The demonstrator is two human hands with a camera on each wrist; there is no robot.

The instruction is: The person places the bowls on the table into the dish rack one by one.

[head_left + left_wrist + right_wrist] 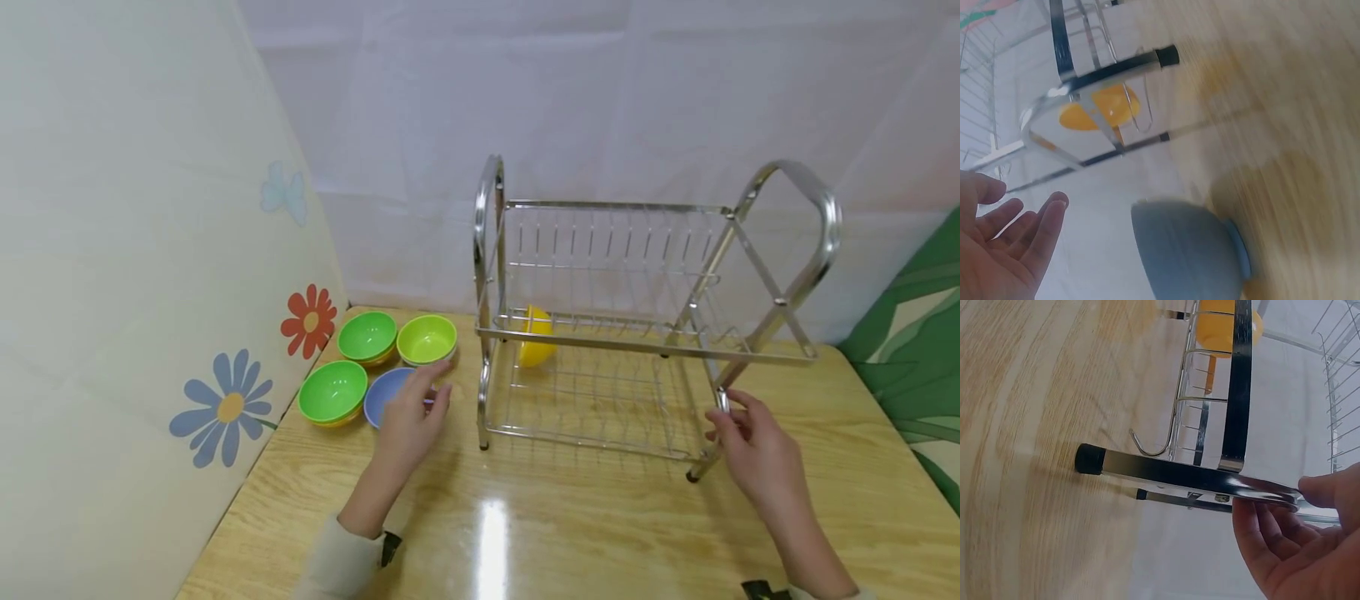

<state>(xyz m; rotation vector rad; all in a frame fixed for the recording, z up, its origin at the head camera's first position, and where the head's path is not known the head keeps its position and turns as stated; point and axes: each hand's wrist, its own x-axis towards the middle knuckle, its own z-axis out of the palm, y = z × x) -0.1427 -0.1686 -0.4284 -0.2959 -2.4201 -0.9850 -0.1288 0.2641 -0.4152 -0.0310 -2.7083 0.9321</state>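
A two-tier metal dish rack stands on the wooden table. My right hand grips its right front leg; in the right wrist view the thumb and fingers are on either side of the tube. One yellow bowl sits tilted on its side at the left of the lower tier. My left hand hovers over the blue bowl, fingers loosely spread and holding nothing. In the left wrist view that hand is apart from the bowl and the rack.
Left of the rack are two green bowls, each stacked on a yellow one, and a lime bowl on a pale one. A flower-printed wall panel borders the table's left edge. White cloth hangs behind.
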